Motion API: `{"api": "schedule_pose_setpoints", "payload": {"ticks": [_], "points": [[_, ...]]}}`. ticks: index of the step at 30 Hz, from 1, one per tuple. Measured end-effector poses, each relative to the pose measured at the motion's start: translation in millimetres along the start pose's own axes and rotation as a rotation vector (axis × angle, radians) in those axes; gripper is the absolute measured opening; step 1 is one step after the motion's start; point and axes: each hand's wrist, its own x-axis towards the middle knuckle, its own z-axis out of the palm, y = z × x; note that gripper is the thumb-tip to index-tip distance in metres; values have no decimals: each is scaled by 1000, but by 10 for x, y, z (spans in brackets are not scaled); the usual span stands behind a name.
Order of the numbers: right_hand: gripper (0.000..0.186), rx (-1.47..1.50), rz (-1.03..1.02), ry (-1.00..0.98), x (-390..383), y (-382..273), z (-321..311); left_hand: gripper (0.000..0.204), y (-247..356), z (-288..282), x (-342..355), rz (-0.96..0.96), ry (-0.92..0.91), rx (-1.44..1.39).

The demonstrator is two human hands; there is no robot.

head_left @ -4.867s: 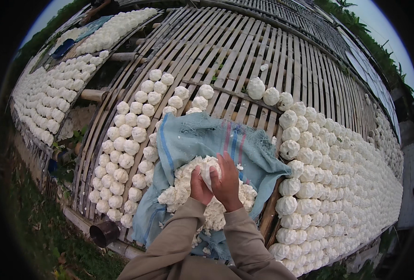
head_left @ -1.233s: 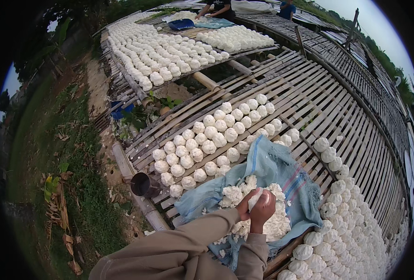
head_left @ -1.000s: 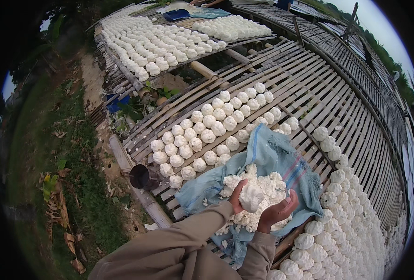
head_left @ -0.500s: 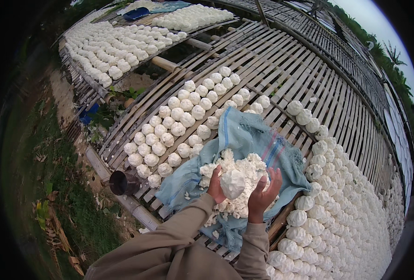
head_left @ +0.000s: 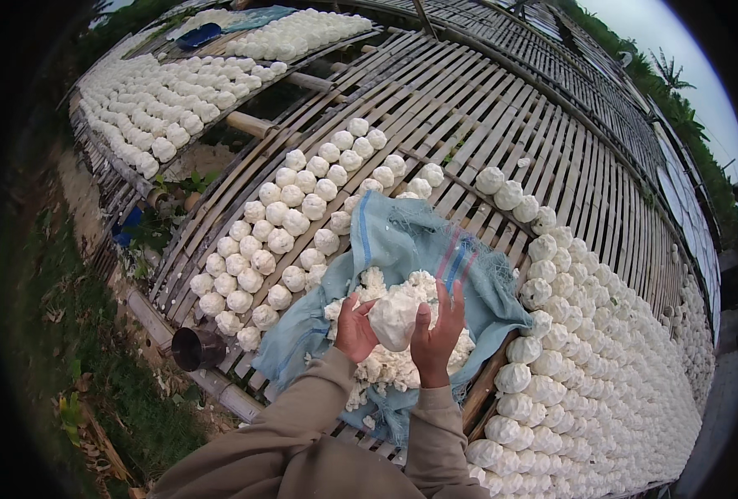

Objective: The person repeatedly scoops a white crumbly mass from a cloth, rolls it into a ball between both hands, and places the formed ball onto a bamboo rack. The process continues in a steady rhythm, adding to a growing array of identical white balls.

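A rough white ball of crumbly, dough-like material (head_left: 394,321) sits in my left hand (head_left: 355,331), whose fingers curl against its left side and underside. My right hand (head_left: 437,339) is at the ball's right side, with its thumb against or just over the edge and its fingers stretched upward and apart. Below both hands lies a loose heap of white crumbly material (head_left: 394,367). The heap rests on a spread light-blue woven sack (head_left: 487,293) with frayed edges and coloured stripes.
Rows of similar white balls (head_left: 279,214) stand left of the sack on a bamboo slat platform (head_left: 502,108). Many more balls (head_left: 585,382) crowd the right side. A dark round container (head_left: 197,348) stands at the platform's left edge. Another ball-covered rack (head_left: 148,108) lies far left, beside grass.
My right hand has moved in from apart to the ball's right side. The ball stays in my left hand and looks slightly turned. The whole view has shifted a little.
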Motion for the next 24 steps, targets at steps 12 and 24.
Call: {"api": "schedule_pose_setpoints", "payload": {"ticks": [12, 24], "points": [[47, 210, 227, 198, 187, 431, -228, 57, -335, 226, 432, -162, -164, 254], [68, 518, 786, 240, 1150, 2171, -810, 68, -168, 760, 1243, 302, -408, 966]]}}
